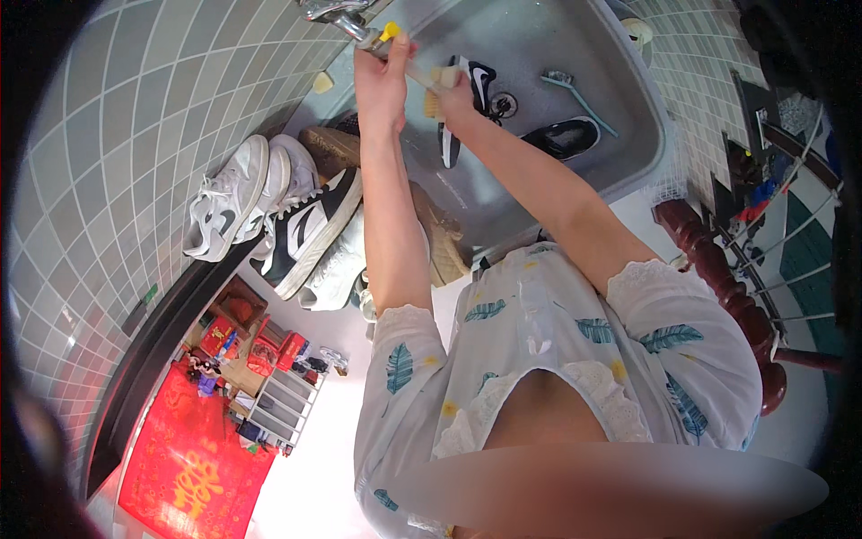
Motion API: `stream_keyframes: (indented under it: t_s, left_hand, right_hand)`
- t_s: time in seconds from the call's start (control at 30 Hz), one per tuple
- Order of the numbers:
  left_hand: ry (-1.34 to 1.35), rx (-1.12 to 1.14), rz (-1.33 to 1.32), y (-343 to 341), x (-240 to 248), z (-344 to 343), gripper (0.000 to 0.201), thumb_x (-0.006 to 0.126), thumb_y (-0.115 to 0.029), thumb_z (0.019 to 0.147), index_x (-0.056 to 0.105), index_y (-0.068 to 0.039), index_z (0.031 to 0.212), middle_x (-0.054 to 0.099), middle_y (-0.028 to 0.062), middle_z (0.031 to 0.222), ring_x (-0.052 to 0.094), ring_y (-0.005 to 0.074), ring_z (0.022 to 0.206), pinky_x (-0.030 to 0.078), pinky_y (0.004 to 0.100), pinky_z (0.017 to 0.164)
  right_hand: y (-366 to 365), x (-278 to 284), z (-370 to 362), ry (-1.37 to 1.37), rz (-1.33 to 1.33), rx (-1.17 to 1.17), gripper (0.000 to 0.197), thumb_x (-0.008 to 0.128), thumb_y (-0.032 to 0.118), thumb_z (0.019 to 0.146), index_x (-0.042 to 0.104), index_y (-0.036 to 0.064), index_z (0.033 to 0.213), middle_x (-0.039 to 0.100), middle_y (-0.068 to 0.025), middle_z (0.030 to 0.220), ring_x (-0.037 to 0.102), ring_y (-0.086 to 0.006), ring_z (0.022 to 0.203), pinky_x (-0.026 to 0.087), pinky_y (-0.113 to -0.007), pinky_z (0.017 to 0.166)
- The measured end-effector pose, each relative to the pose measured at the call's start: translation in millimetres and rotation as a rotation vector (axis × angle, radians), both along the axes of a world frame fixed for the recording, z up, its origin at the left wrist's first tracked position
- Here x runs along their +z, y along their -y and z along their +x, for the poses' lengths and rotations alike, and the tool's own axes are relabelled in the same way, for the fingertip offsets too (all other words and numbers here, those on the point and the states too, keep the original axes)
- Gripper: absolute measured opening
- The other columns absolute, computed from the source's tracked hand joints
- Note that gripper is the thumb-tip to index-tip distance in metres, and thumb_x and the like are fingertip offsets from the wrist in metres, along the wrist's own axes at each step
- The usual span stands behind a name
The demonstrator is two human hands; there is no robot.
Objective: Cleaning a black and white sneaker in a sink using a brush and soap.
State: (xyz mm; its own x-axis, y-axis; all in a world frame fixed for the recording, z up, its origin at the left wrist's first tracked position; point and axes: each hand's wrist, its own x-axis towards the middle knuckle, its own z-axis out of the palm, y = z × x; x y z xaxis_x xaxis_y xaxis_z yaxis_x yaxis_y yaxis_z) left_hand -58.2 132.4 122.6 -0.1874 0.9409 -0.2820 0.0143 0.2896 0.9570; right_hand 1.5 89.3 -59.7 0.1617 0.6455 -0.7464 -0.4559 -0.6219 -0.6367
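Note:
My left hand (pixel 382 90) is closed around the end of the chrome faucet (pixel 341 13), its thumb by a small yellow lever (pixel 390 32). A pale stream, apparently water, runs from there toward my right hand (pixel 457 99). That hand grips a scrub brush (pixel 433 105) with yellowish bristles; fingers cover part of it. Right beside it, a black-and-white sneaker (pixel 482 83) lies in the grey sink (pixel 628 157), partly hidden by the hand. A black shoe (pixel 567 138) rests farther right, near the drain (pixel 504 105). A teal-handled brush (pixel 585 106) lies beyond it on the basin floor.
Several shoes are piled left of the sink, among them a white sneaker (pixel 224 202), a black-and-white one (pixel 314 225) and a brown one (pixel 330 148). A pale yellow soap-like piece (pixel 322 83) sits by the tiled wall (pixel 135 162). Dark red wooden posts (pixel 718 287) stand at right.

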Motion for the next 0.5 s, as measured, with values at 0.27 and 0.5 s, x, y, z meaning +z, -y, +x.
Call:
stream_keyframes:
  t_s: [0.27, 0.5]
  left_hand:
    - [0.778, 0.246, 0.044, 29, -91, 18, 0.049, 0.049, -0.018, 0.082, 0.043, -0.006, 0.129, 0.05, 0.0132, 0.128, 0.046, 0.0265, 0.12, 0.035, 0.0455, 0.099]
    - [0.333, 0.169, -0.385, -5, -200, 41, 0.046, 0.05, -0.031, 0.088, 0.048, -0.002, 0.123, 0.057, 0.0145, 0.118, 0.048, 0.0299, 0.118, 0.037, 0.0429, 0.097]
  right_hand:
    - [28, -31, 61, 0.217, 0.167, 0.047, 0.062, 0.075, 0.007, 0.066, 0.044, 0.0035, 0.12, 0.058, -0.0093, 0.111, 0.057, -0.0242, 0.102, 0.047, -0.037, 0.085]
    - [42, -9, 126, -0.07, -0.143, 0.103, 0.059, 0.072, 0.01, 0.071, 0.045, 0.0004, 0.122, 0.059, -0.01, 0.105, 0.062, -0.0201, 0.088, 0.051, -0.033, 0.074]
